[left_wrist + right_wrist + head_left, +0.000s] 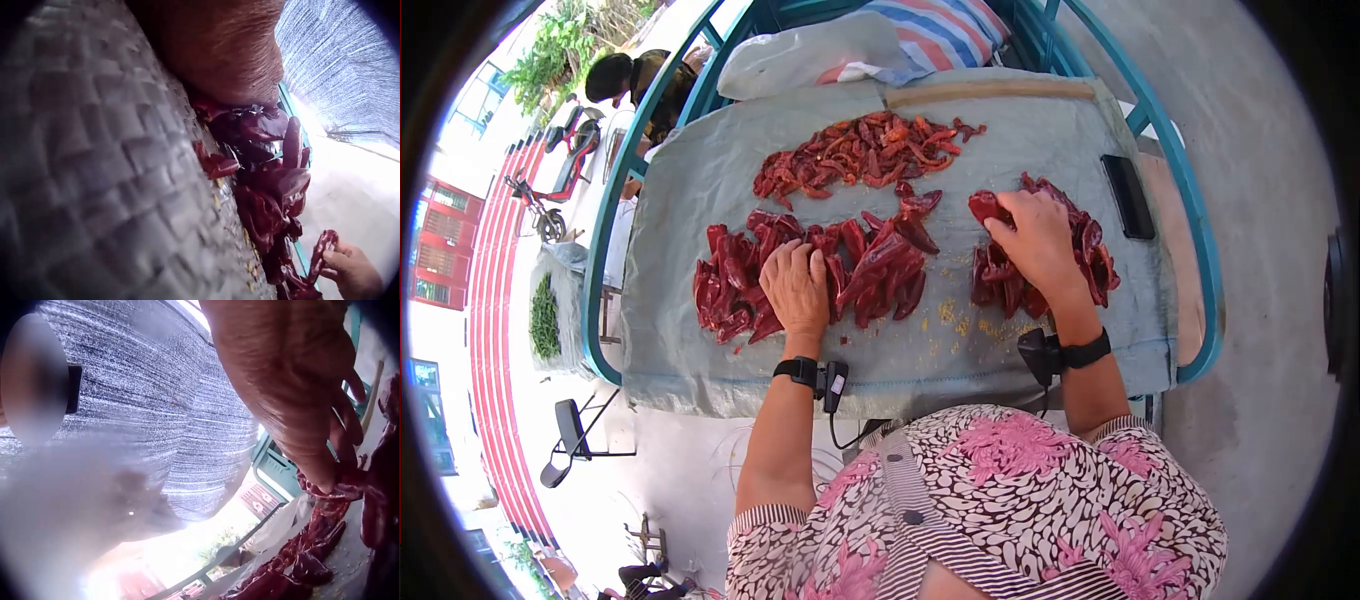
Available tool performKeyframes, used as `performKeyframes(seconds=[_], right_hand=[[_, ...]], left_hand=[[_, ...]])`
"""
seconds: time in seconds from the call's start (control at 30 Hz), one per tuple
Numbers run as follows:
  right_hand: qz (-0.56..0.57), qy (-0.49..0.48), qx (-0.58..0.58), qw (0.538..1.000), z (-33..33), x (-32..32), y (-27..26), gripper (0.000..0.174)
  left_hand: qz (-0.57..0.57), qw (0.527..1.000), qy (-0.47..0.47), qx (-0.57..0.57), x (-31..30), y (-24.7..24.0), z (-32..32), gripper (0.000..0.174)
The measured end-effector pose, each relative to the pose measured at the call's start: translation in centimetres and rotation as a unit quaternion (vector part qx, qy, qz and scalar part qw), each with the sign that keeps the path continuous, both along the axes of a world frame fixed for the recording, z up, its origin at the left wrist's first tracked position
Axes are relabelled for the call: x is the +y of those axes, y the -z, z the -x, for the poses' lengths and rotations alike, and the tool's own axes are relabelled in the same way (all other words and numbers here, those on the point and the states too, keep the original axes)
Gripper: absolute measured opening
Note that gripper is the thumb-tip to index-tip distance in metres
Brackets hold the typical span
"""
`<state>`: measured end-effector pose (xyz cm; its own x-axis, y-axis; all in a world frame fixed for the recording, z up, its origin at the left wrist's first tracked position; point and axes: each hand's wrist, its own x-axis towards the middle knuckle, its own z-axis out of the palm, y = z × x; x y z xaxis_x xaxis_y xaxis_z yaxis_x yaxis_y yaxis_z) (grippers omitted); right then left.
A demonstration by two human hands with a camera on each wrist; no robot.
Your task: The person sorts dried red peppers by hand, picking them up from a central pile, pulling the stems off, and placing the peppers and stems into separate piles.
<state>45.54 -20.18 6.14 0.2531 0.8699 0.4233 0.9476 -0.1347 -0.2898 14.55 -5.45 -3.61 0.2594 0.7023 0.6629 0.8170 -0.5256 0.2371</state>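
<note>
My left hand (795,290) rests on a large pile of dried red peppers (885,265), its fingers lying over them. In the left wrist view, glossy wrinkled peppers (269,194) lie under and beyond that hand. My right hand (1040,245) is above a second pile of red peppers (1095,250) and pinches one red pepper (985,207) between thumb and fingers. The right wrist view shows the thumb pressed on this pepper (350,487). Farther back lies a heap of smaller, brighter red pepper pieces (860,155). Yellow seeds (950,320) are scattered between the two near piles.
Grey-green woven sheeting (690,370) covers the cart bed, bordered by teal rails (1200,260). A black phone (1127,197) lies at the right. A wooden strip (990,92) and striped sack (940,35) are at the back. Another person (655,90) is beyond the left rail.
</note>
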Motion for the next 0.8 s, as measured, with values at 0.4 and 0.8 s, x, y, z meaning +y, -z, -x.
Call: performKeyframes(seconds=[0.4,0.8], right_hand=[[0.044,-0.033,-0.047,0.997,2.3,6.1,2.7,0.041],[0.168,-0.081,-0.046,0.981,1.2,6.7,2.4,0.046]], left_hand=[[0.033,0.999,-0.006,0.015,-0.5,-0.8,-0.2,0.027],[0.050,0.998,0.003,0.028,-0.7,-1.1,0.0,0.026]])
